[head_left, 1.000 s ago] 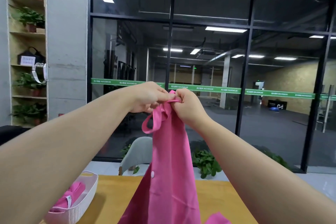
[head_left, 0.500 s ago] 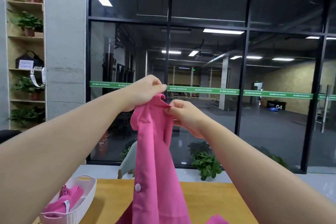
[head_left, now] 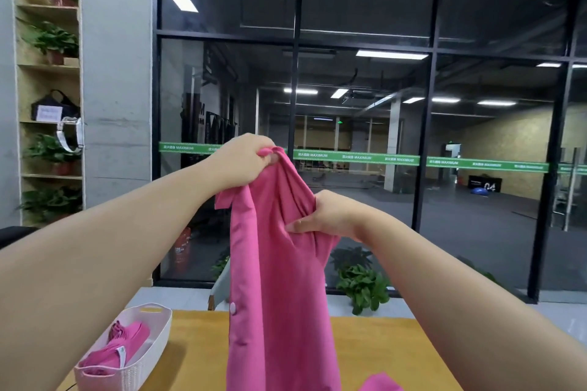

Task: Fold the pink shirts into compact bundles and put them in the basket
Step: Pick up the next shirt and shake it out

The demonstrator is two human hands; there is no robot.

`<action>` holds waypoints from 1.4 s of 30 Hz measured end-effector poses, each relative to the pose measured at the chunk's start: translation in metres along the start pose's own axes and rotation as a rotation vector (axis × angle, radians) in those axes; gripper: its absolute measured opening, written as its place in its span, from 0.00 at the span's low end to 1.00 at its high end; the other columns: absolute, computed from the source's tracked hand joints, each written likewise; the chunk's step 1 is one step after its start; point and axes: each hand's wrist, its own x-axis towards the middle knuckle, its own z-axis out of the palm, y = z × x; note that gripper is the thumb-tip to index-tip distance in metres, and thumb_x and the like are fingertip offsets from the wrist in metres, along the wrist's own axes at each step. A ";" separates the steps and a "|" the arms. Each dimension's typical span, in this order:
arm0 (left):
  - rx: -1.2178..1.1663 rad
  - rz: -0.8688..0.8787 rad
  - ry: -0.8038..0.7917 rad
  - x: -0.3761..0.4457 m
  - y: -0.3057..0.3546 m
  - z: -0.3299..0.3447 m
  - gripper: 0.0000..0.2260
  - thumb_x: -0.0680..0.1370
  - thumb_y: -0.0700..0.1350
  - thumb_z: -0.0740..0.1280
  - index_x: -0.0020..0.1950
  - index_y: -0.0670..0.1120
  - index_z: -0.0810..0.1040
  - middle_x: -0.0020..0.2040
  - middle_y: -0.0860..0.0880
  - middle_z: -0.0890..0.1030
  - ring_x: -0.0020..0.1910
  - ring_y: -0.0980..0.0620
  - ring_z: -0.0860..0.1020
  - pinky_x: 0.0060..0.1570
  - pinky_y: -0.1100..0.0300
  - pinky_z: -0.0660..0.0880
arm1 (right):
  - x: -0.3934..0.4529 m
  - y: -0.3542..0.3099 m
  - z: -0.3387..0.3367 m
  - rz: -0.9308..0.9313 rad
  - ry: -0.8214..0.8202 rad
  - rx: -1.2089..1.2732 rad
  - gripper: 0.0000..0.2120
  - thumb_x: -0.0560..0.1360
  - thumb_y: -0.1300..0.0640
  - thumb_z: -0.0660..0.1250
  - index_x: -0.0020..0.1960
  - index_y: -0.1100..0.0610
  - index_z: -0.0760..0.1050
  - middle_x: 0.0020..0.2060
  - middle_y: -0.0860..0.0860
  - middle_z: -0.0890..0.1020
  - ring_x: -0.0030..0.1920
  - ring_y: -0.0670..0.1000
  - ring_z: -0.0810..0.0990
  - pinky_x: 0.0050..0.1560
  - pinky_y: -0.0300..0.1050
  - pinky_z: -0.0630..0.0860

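A pink shirt (head_left: 279,289) with white buttons hangs in the air above the table. My left hand (head_left: 244,162) grips its top edge at the highest point. Lower and to the right, my right hand (head_left: 330,216) pinches a gathered fold of the same shirt. The white woven basket (head_left: 149,355) stands on the table at the lower left and holds a folded pink shirt (head_left: 120,346). A bit of further pink cloth (head_left: 378,382) shows at the bottom edge.
The yellow wooden table (head_left: 374,346) lies below the hanging shirt. Behind it stand a grey chair (head_left: 222,286), a potted plant (head_left: 362,286) and a glass wall with black frames. A shelf with plants (head_left: 50,98) fills the left wall.
My two hands, which were together at the top of the shirt, have parted. The right hand has slid down and to the right along the cloth; the left still holds the top.
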 end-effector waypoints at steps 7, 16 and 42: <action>-0.930 -0.549 0.540 0.018 -0.025 -0.010 0.13 0.83 0.47 0.54 0.43 0.49 0.75 0.37 0.50 0.75 0.33 0.52 0.72 0.35 0.59 0.70 | -0.015 0.021 -0.009 0.244 -0.106 -0.166 0.16 0.76 0.42 0.63 0.36 0.53 0.72 0.25 0.49 0.66 0.25 0.49 0.63 0.26 0.38 0.61; -0.366 -0.195 -0.136 -0.011 -0.007 -0.010 0.22 0.70 0.61 0.71 0.57 0.49 0.76 0.52 0.51 0.76 0.51 0.53 0.75 0.49 0.60 0.71 | -0.005 0.013 -0.031 0.078 0.481 0.053 0.17 0.75 0.47 0.65 0.35 0.58 0.73 0.29 0.52 0.72 0.32 0.49 0.70 0.31 0.43 0.63; -0.091 -0.543 0.650 0.026 -0.060 -0.074 0.07 0.76 0.38 0.59 0.51 0.41 0.74 0.46 0.40 0.76 0.48 0.38 0.75 0.45 0.52 0.68 | -0.027 -0.014 -0.113 0.289 0.643 -0.812 0.05 0.71 0.55 0.67 0.41 0.55 0.72 0.42 0.52 0.80 0.40 0.56 0.77 0.38 0.43 0.69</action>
